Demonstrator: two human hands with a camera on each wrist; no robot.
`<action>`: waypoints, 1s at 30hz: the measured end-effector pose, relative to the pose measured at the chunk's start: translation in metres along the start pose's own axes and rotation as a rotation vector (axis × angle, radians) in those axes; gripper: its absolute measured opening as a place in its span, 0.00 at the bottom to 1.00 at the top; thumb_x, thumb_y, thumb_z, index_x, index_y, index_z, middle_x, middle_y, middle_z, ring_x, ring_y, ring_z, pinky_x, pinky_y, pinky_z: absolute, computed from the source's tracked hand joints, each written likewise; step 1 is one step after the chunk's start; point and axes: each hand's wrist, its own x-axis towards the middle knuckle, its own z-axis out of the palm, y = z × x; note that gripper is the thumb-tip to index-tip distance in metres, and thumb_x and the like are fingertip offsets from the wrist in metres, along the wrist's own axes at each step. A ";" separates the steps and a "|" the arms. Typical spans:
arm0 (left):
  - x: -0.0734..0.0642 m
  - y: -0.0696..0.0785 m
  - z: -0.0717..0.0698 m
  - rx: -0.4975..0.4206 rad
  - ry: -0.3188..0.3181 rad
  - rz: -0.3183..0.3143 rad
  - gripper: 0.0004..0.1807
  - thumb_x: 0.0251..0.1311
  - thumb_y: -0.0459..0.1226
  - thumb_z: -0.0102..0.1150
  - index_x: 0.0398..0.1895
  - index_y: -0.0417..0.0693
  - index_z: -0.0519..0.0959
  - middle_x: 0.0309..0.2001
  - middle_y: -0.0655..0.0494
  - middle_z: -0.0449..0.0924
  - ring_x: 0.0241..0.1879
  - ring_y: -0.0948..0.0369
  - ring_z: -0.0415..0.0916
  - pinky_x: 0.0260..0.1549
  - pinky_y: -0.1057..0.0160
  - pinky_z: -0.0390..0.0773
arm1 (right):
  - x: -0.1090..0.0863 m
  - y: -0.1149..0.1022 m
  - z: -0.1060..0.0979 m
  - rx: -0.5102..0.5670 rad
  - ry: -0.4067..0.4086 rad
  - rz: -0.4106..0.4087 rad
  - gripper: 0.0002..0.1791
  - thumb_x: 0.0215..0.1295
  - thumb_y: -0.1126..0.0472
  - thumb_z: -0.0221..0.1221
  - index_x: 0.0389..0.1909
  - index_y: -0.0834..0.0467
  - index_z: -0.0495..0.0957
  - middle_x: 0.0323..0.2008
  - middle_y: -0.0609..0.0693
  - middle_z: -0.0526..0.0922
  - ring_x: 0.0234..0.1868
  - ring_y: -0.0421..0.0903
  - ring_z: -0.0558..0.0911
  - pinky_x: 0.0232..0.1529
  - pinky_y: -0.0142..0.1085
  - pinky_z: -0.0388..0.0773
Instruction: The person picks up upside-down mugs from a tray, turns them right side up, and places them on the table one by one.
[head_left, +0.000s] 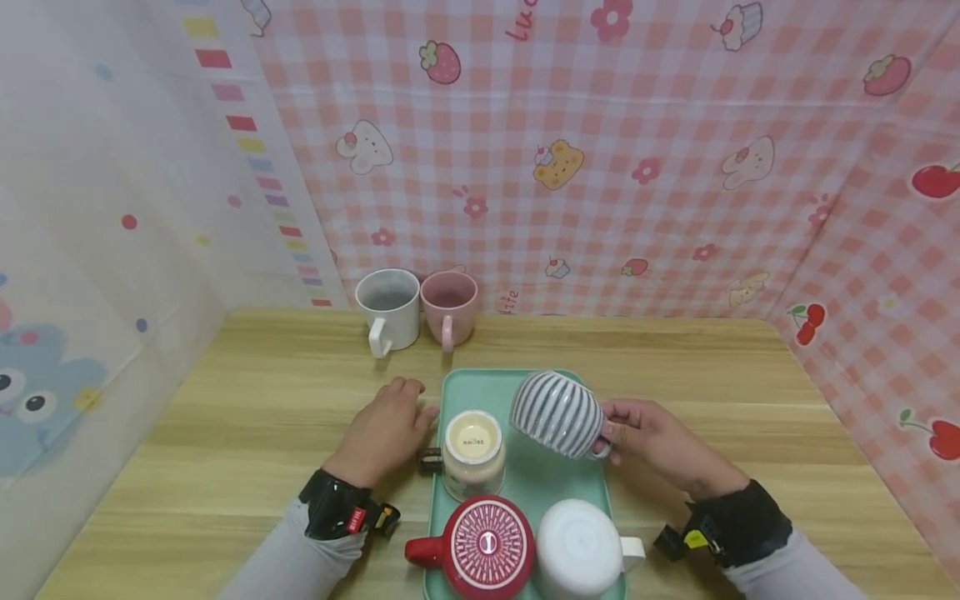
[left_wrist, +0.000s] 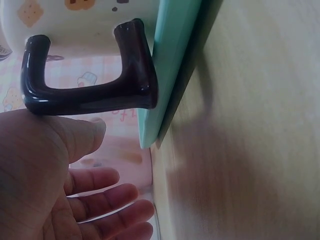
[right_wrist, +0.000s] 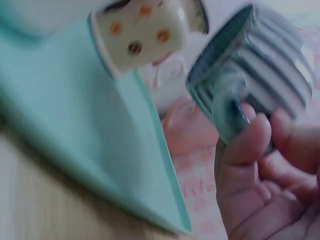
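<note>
My right hand [head_left: 660,437] grips the handle of a grey-and-white striped mug [head_left: 557,414], holding it tilted over the far right part of a green tray [head_left: 536,477]. In the right wrist view, the thumb and fingers curl at the handle of the striped mug [right_wrist: 270,60]. My left hand [head_left: 386,429] is beside the tray's left edge, its fingers loose and holding nothing. Nearest to it is a cream mug [head_left: 474,471], upside down on the tray; its dark handle [left_wrist: 90,97] juts past the tray's left edge, just above the left thumb in the left wrist view.
An upside-down red mug [head_left: 489,546] and an upside-down white mug [head_left: 577,546] are side by side at the tray's near end. Behind the tray, a white mug [head_left: 388,310] and a pink mug [head_left: 449,308] stand upright on the wooden table [head_left: 247,417], near the patterned cloth wall [head_left: 487,167].
</note>
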 end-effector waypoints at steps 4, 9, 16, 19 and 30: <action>0.000 0.000 0.000 0.000 -0.004 -0.003 0.24 0.75 0.47 0.58 0.62 0.38 0.76 0.57 0.43 0.79 0.57 0.47 0.79 0.55 0.46 0.84 | 0.003 0.005 0.000 0.240 -0.041 0.043 0.09 0.81 0.60 0.52 0.50 0.59 0.79 0.37 0.43 0.86 0.36 0.36 0.81 0.38 0.27 0.81; -0.001 0.000 0.000 -0.003 -0.008 -0.006 0.24 0.75 0.48 0.57 0.62 0.39 0.76 0.58 0.43 0.79 0.59 0.48 0.79 0.56 0.45 0.83 | 0.008 0.008 0.004 0.594 -0.154 0.037 0.17 0.84 0.65 0.43 0.51 0.56 0.82 0.42 0.44 0.88 0.41 0.35 0.84 0.44 0.25 0.83; 0.001 -0.001 0.001 -0.001 0.007 0.006 0.23 0.75 0.48 0.58 0.62 0.40 0.77 0.57 0.44 0.80 0.58 0.48 0.79 0.56 0.46 0.83 | 0.018 0.010 0.009 0.872 -0.284 0.025 0.26 0.86 0.66 0.32 0.49 0.59 0.83 0.43 0.47 0.88 0.42 0.35 0.86 0.47 0.23 0.83; 0.002 0.000 -0.001 0.002 0.020 0.017 0.23 0.75 0.47 0.58 0.61 0.40 0.77 0.57 0.43 0.79 0.59 0.48 0.79 0.56 0.46 0.83 | 0.021 0.007 0.011 0.918 -0.300 0.024 0.26 0.86 0.66 0.32 0.49 0.59 0.83 0.44 0.48 0.88 0.43 0.36 0.86 0.47 0.24 0.83; -0.003 0.034 -0.038 -0.131 0.083 0.079 0.23 0.76 0.48 0.56 0.63 0.42 0.77 0.61 0.45 0.79 0.63 0.48 0.77 0.62 0.45 0.80 | 0.032 -0.018 0.014 1.037 -0.345 0.005 0.28 0.87 0.63 0.29 0.52 0.60 0.82 0.47 0.53 0.88 0.45 0.38 0.87 0.50 0.24 0.83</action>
